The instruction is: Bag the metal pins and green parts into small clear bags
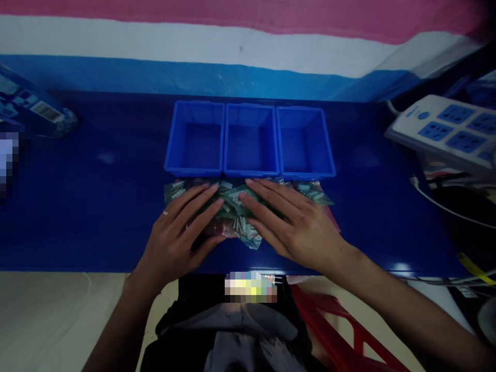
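Clear plastic bags of small pale and metallic pieces (pixel 228 209) lie in a row on the blue table, along the near side of three blue bins. My left hand (pixel 182 227) rests flat on the left part of the bags, fingers spread. On the right part lies my right hand (pixel 290 217), its fingers stretched out over the bags. The left bin (pixel 195 170), the middle bin (pixel 251 173) and the right bin (pixel 307 174) stand side by side, and nothing shows inside them. Parts of the bags are hidden under both hands.
A white power strip (pixel 437 126) with blue sockets sits at the right, with a white cable (pixel 445 206) below it. At the far left lies a blue package (pixel 34 106) with a barcode. A striped cloth (pixel 240 49) hangs behind the blue table (pixel 96 206).
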`<state>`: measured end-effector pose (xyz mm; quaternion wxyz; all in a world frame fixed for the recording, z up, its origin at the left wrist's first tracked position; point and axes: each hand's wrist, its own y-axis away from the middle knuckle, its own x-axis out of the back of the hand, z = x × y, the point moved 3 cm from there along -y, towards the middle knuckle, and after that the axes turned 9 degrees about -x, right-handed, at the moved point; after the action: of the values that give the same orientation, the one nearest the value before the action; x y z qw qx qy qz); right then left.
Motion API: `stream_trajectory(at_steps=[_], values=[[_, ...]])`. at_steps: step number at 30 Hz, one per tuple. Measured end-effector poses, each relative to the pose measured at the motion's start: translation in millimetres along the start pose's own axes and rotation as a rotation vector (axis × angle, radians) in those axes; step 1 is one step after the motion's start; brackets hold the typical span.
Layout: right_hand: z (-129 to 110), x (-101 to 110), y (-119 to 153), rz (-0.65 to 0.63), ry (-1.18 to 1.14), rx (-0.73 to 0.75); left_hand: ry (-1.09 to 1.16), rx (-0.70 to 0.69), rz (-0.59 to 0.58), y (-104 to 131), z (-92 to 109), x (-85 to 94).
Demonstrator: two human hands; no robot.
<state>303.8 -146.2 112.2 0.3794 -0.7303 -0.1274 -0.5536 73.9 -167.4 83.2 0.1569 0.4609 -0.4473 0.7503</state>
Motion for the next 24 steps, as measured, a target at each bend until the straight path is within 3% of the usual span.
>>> stream_trajectory(at_steps=[4, 8, 12, 15, 19, 24], values=[[-0.6, 1.4, -3.1, -0.006, -0.029, 0.008, -0.024, -0.032, 0.052, -4.6, 14.0, 0.1], [9.8, 17.5, -2.5, 0.161, -0.073, -0.001, -0.036, -0.017, 0.077, -7.1, 23.0, -0.1], [28.8, 29.9, 10.3, 0.28, -0.106, -0.017, -0.09, 0.22, 0.165, 5.4, 7.9, 9.9], [38.8, 31.7, 26.2, 0.29, -0.115, -0.033, -0.09, 0.362, 0.119, 22.0, -7.3, 16.3], [44.8, 30.2, 46.6, 0.282, -0.118, -0.067, -0.095, 0.323, 0.027, 37.9, -14.0, 21.5], [48.4, 32.1, 60.2, 0.328, -0.123, -0.141, -0.24, 0.222, 0.115, 47.5, -6.3, 32.2]])
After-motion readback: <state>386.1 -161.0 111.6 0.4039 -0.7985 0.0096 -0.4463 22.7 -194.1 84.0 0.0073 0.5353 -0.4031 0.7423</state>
